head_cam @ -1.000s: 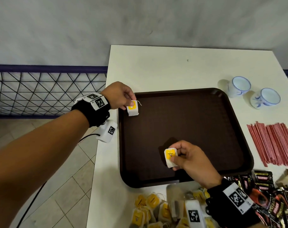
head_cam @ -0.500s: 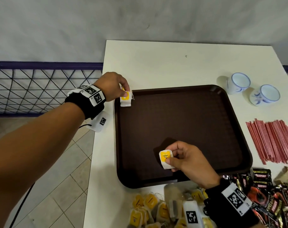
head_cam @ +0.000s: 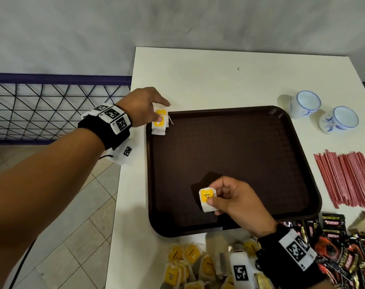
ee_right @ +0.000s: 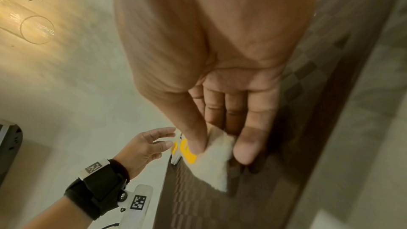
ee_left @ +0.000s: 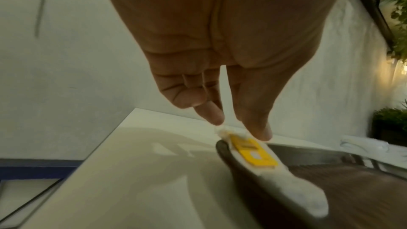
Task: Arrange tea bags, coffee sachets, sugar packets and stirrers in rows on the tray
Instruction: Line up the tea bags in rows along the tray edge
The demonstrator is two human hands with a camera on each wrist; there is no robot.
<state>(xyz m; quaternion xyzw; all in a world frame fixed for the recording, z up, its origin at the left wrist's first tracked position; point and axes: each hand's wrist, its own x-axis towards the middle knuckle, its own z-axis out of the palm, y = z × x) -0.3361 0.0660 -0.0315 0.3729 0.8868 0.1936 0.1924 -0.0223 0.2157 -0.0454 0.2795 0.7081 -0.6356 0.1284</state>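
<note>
At the near edge of the white counter (head_cam: 198,76) lies a loose heap of tea bags (head_cam: 190,265) with yellow tags, and to its right, at the near right corner, a pile of dark coffee sachets (head_cam: 344,247). Just beyond the heap, the right hand (head_cam: 235,201) hovers over the near part of the brown tray (head_cam: 250,155) — its thumb and fingers pinch one tea bag (head_cam: 206,200), yellow tag facing up, held clear of the tray floor. The right wrist view shows the thumb pressed on the tag and the white pouch hanging below the fingers.

Along the right edge of the counter, beside the tray, a bundle of red stirrers (head_cam: 348,176) lies flat. Farther back on that side stand two white cups (head_cam: 323,113) with blue patterns.

At the tray's far left corner, the left hand (head_cam: 142,107) reaches in with fingers nearly straight and only slightly apart. Its thumb and fingertip touch a second tea bag (head_cam: 159,122), which lies against the tray's rim at that corner — the left wrist view shows it propped on the raised edge, not flat on the floor.
</note>
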